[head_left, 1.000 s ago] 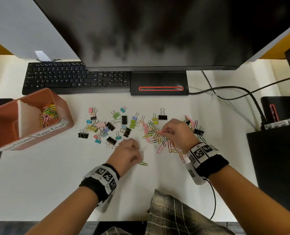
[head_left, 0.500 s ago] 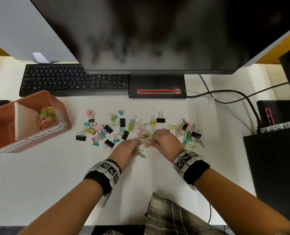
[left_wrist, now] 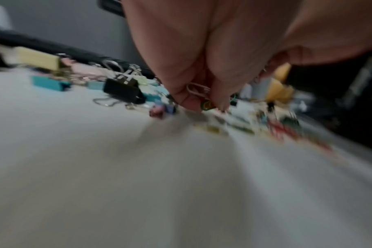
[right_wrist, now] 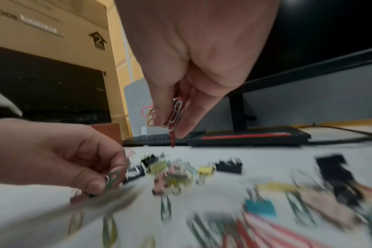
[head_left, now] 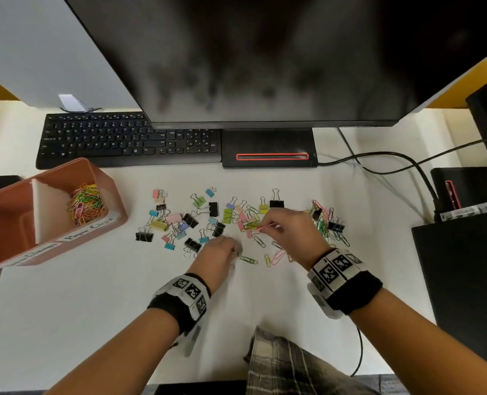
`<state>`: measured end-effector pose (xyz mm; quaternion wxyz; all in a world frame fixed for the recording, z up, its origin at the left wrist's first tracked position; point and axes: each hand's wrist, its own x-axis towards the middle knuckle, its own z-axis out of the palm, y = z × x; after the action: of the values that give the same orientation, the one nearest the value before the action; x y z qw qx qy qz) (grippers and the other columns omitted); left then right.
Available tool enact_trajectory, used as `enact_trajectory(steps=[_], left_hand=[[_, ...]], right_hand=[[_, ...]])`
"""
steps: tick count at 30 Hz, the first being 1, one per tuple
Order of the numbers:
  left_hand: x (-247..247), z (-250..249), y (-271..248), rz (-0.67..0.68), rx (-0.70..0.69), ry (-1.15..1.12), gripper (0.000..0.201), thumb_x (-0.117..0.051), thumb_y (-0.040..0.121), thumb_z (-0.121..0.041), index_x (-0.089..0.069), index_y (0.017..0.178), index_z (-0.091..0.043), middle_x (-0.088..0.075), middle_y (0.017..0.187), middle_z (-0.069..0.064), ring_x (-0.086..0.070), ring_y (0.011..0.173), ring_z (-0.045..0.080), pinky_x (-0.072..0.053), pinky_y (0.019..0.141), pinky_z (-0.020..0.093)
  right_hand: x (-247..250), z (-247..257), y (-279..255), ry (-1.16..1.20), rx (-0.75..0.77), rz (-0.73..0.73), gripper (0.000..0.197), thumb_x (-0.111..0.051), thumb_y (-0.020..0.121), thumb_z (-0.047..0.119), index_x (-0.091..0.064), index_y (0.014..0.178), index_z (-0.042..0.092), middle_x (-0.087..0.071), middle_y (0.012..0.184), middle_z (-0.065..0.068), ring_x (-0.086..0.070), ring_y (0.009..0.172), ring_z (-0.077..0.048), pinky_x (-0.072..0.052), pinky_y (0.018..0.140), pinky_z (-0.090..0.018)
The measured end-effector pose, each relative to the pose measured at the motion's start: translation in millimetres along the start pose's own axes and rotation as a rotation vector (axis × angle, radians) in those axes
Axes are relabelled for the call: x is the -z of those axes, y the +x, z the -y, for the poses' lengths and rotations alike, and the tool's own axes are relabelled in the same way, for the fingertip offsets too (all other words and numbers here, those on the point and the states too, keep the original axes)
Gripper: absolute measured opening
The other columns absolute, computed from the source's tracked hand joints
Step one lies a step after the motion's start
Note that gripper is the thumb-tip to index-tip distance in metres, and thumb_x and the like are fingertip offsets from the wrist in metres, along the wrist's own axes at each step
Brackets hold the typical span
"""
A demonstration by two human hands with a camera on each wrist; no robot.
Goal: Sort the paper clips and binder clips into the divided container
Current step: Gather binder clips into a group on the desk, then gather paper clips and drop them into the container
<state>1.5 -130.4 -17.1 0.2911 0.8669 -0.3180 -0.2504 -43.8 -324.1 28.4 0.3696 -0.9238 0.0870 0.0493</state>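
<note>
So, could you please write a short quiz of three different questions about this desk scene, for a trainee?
1. True or false: the compartment of the divided container that holds paper clips is the one nearer the keyboard.
2. What does the right hand pinch? A) a black binder clip B) a few paper clips C) a cable
3. Fill in: the left hand holds paper clips just above the ____ desk.

Key
1. True; the other compartment looks empty.
2. B; the right wrist view shows white and red paper clips between the fingertips.
3. White.
</note>
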Motion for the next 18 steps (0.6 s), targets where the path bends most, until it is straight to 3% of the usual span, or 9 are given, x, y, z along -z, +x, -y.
enact_trajectory(steps=[4,8,11,12,14,16,18], left_hand=[[70,5,-21,-0.23,0.109,-0.163,0.009,-0.055,0.088,-0.008,-0.062,0.092,-0.013,-0.06,0.084,-0.005,-0.054,0.072,0.001,-0.042,0.067,0.007],[160,44,-44,-0.479,0.266,-0.232,0.004,-0.061,0.085,-0.01,-0.06,0.087,-0.014,-0.065,0.08,0.0,-0.06,0.071,0.011,-0.045,0.065,0.007],[216,80,-55,-0.606,0.36,-0.189,0.005,-0.063,0.082,-0.01,-0.059,0.084,-0.013,-0.063,0.073,-0.006,-0.056,0.063,-0.006,-0.043,0.065,0.007],[229,91,-55,-0.617,0.403,-0.173,0.005,-0.064,0.081,-0.011,-0.061,0.084,-0.011,-0.064,0.073,-0.004,-0.057,0.064,-0.006,-0.043,0.066,0.008],[244,118,-51,-0.58,0.495,-0.236,0.011,-0.064,0.083,-0.014,-0.063,0.092,-0.008,-0.068,0.085,0.004,-0.063,0.077,0.01,-0.049,0.076,0.021],[250,138,-47,-0.444,0.561,-0.266,0.022,-0.054,0.09,-0.019,-0.062,0.104,-0.005,-0.067,0.103,0.013,-0.063,0.094,0.025,-0.049,0.088,0.035],[255,146,-46,-0.36,0.574,-0.229,0.031,-0.042,0.095,-0.019,-0.058,0.115,-0.002,-0.061,0.12,0.017,-0.056,0.109,0.03,-0.042,0.1,0.038]], right_hand=[[7,56,20,0.057,0.06,-0.054,0.003,-0.068,0.081,0.014,-0.067,0.08,0.012,-0.07,0.079,-0.001,-0.064,0.073,-0.014,-0.053,0.07,-0.03],[-17,134,59,0.15,0.138,-0.036,0.005,-0.069,0.08,0.017,-0.067,0.081,0.012,-0.07,0.081,-0.001,-0.063,0.076,-0.013,-0.05,0.073,-0.026],[-57,192,98,0.215,0.2,-0.026,0.003,-0.069,0.079,0.015,-0.066,0.079,0.014,-0.069,0.077,-0.002,-0.062,0.074,-0.016,-0.05,0.075,-0.032],[-72,209,111,0.224,0.206,-0.016,0.003,-0.068,0.079,0.014,-0.066,0.079,0.014,-0.068,0.077,-0.002,-0.061,0.075,-0.016,-0.051,0.076,-0.034],[-102,237,137,0.218,0.179,0.019,0.002,-0.066,0.082,0.014,-0.066,0.084,0.014,-0.069,0.083,-0.002,-0.061,0.079,-0.017,-0.051,0.08,-0.036],[-125,253,155,0.192,0.108,0.092,0.015,-0.064,0.084,0.016,-0.066,0.099,0.012,-0.07,0.097,-0.006,-0.063,0.091,-0.019,-0.05,0.087,-0.036],[-137,259,163,0.141,0.063,0.186,0.033,-0.064,0.085,0.021,-0.058,0.117,0.011,-0.067,0.112,-0.009,-0.062,0.103,-0.022,-0.049,0.093,-0.036]])
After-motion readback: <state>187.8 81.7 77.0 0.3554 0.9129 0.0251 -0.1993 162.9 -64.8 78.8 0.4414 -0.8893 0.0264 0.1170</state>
